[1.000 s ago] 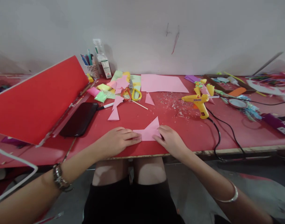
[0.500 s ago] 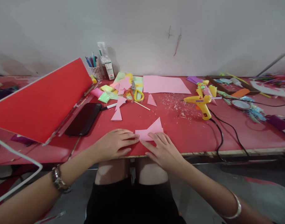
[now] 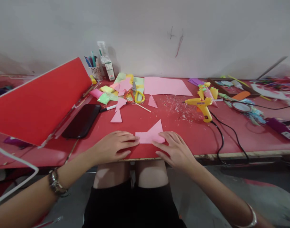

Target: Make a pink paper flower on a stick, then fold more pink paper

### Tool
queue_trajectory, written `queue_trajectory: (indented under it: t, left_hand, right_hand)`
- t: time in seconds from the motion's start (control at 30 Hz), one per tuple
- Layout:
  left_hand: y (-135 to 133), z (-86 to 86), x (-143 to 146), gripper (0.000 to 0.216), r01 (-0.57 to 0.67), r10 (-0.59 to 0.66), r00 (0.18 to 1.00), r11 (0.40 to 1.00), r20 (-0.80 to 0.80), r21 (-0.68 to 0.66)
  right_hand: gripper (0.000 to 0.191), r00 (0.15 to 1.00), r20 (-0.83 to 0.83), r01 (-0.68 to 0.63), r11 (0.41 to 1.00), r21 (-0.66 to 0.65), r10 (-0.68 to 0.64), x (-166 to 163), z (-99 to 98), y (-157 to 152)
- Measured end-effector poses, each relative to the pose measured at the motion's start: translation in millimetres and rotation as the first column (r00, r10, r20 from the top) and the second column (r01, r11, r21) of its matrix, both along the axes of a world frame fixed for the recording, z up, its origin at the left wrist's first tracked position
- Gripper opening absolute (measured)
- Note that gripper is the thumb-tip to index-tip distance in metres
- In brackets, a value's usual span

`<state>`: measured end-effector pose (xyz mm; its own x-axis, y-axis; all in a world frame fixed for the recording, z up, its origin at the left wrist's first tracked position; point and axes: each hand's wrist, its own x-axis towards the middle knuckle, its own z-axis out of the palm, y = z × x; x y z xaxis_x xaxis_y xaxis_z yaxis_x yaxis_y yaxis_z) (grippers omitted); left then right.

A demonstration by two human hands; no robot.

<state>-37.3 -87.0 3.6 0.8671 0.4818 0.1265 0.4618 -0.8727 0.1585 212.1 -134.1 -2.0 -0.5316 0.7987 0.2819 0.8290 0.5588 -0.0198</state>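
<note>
A folded piece of pink paper point(image 3: 148, 136) lies flat near the front edge of the red tabletop, one pointed flap angled up to the right. At its left end rest the fingertips of my left hand point(image 3: 113, 147), fingers stretched out. My right hand point(image 3: 178, 150) lies over the paper's lower right corner with its fingers spread, the tips touching the sheet. Beyond my hands are a pink paper triangle point(image 3: 152, 102) and pink scraps tapering to points point(image 3: 116, 117). A larger pink sheet point(image 3: 168, 86) lies at the back by the wall.
A yellow glue gun point(image 3: 203, 106) stands at right, its black cord hanging past the table edge. Left are a black phone point(image 3: 81, 122) and a tilted red board point(image 3: 45, 101). Yellow-handled scissors point(image 3: 139, 96), a bottle point(image 3: 108, 68) and a pen cup point(image 3: 96, 73) stand farther back.
My right hand has slid right along the paper, uncovering more of its middle. My left hand stays at the left end. The view has shifted slightly.
</note>
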Motion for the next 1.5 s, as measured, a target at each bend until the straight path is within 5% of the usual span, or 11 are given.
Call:
queue_trajectory:
  t: [0.53,0.7,0.97,1.5]
  left_hand:
    - [-1,-0.5,0,0.034,0.0,-0.004,0.998,0.997,0.064,0.074]
    - [-4,1.1,12,0.034,-0.015,0.019,0.999,0.993,-0.03,0.121]
    - [-6,5.0,41,0.059,0.016,0.003,0.994,0.986,-0.112,0.166]
    - [-10,7.6,-3,0.041,-0.063,0.069,0.994,0.996,-0.086,0.07]
  right_hand:
    - [0.034,0.996,-0.012,0.092,0.996,0.003,-0.092,20,-5.3,-15]
    - [0.035,0.997,0.019,0.078,0.997,0.008,-0.079,19,-3.6,-18]
    - [0.036,0.997,0.032,0.069,0.998,-0.01,-0.068,13,-1.2,-18]
    - [0.036,0.999,-0.001,0.05,0.993,-0.105,-0.051,14,8.6,-16]
